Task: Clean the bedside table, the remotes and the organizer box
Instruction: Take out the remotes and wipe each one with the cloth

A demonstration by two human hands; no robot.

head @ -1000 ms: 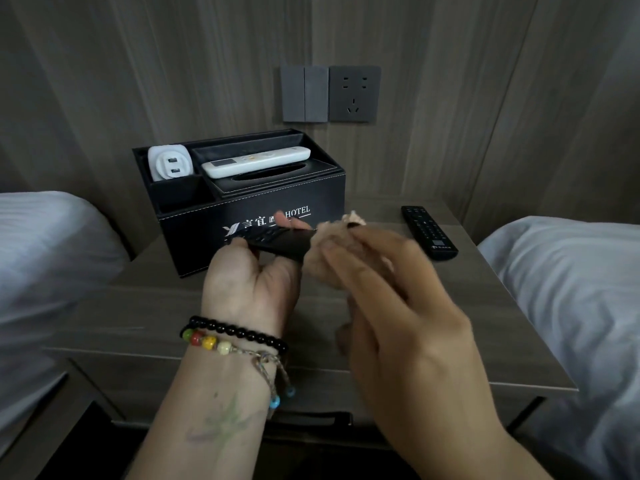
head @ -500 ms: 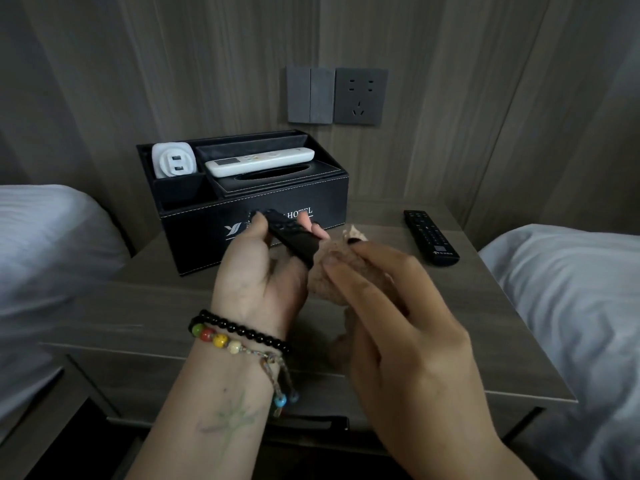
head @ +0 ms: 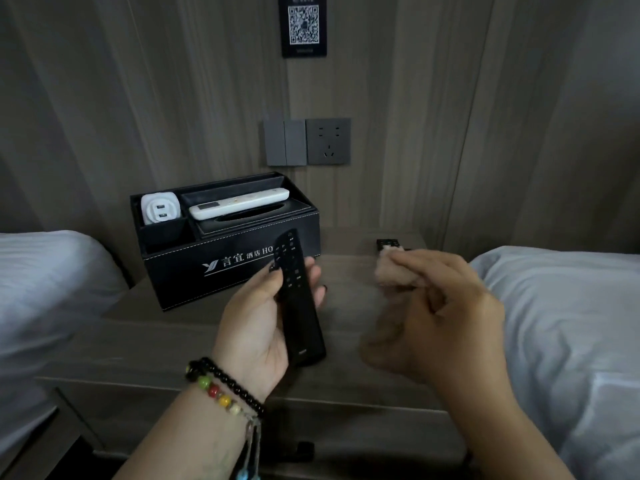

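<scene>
- bedside table [head: 194, 344]: wood-grain top, matt, smooth; the wall panelling [head: 138, 98] behind has the same streaked, dull finish
- organizer box [head: 180, 268]: black, leather-like skin, faint sheen, pale stitching along the edges
- black remote [head: 300, 306]: plastic, matt, smooth
- white remote [head: 239, 203] and white charger [head: 160, 209]: smooth plastic, slightly glossy
- cloth [head: 394, 271]: tan, soft, fuzzy
- bedding [head: 568, 306]: pale woven fabric, matt, creased
- bracelets [head: 221, 389]: glossy beads

Both hands [head: 256, 323] [head: 446, 306] in closed grip
</scene>
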